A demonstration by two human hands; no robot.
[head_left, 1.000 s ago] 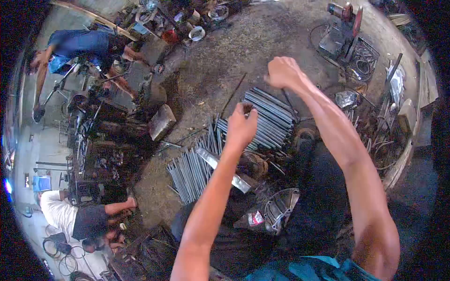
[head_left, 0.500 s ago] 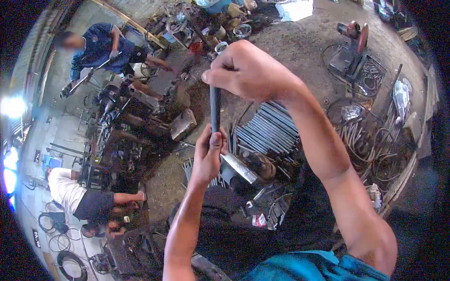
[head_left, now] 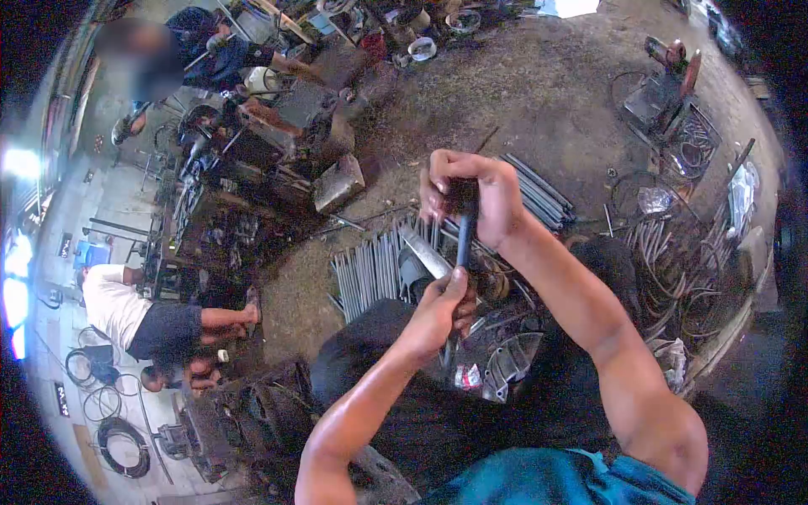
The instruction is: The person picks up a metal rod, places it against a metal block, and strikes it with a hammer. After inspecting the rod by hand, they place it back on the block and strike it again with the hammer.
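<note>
A dark rod (head_left: 465, 240) stands nearly upright in front of me, between my hands. My left hand (head_left: 439, 316) is wrapped round its lower part, the thumb lying along it. Above it, my right hand (head_left: 484, 189) curls round the upper end, where something dark shows inside the fingers. Behind the rod lie a flat metal bar (head_left: 425, 252) and a row of grey metal rods (head_left: 370, 268) on the ground. A second bundle of rods (head_left: 539, 194) lies behind my right hand.
One person (head_left: 206, 63) is at the upper left beside a cluttered bench; another in a white shirt (head_left: 122, 307) is at the left. A cutting machine (head_left: 656, 97) stands at the upper right. Bent rods (head_left: 652, 252) lie at the right, a metal block (head_left: 339, 183) farther left.
Both hands and the rod have moved right and lower in the view. My right hand has turned, showing its curled fingers. The view has shifted, and more of the left bundle shows.
</note>
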